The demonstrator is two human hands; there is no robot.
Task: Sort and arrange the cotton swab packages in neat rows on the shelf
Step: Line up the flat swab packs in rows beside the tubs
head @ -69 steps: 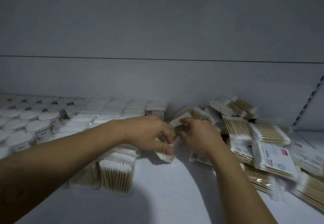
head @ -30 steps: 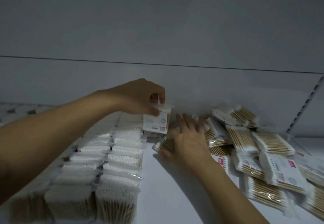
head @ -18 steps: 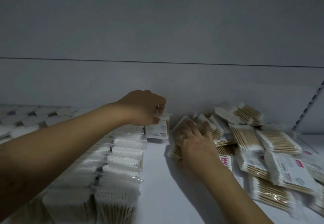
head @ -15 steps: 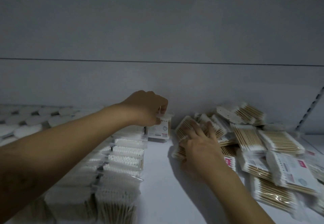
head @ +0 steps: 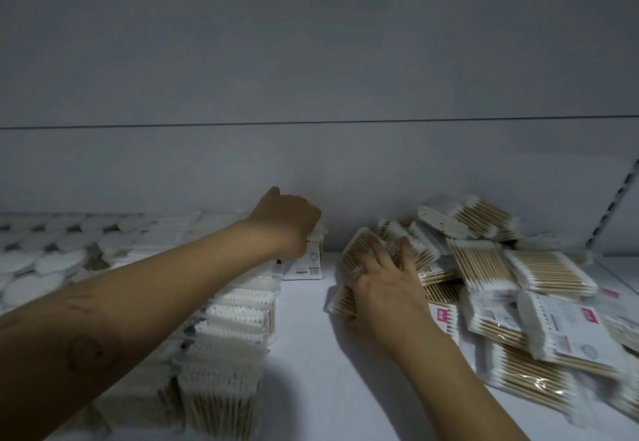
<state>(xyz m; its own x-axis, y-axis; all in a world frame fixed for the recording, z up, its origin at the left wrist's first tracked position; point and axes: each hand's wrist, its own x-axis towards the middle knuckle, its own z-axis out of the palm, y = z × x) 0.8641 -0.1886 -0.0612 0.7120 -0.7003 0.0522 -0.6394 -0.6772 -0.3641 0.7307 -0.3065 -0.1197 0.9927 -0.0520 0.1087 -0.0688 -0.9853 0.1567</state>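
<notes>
currently | step, judged: seating packet at row end | left grip closed on it | right grip flat on pile | next: lift one, stand upright

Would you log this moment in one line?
left hand grips upright swab pack | right hand rests on loose pile | rows unfinished

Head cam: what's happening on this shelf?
A person is sorting cotton swab packages on a white shelf. The left grip holds an upright package at the back end of the neat rows. The right grip rests with spread fingers on the loose pile to the right, which is not yet sorted.
</notes>
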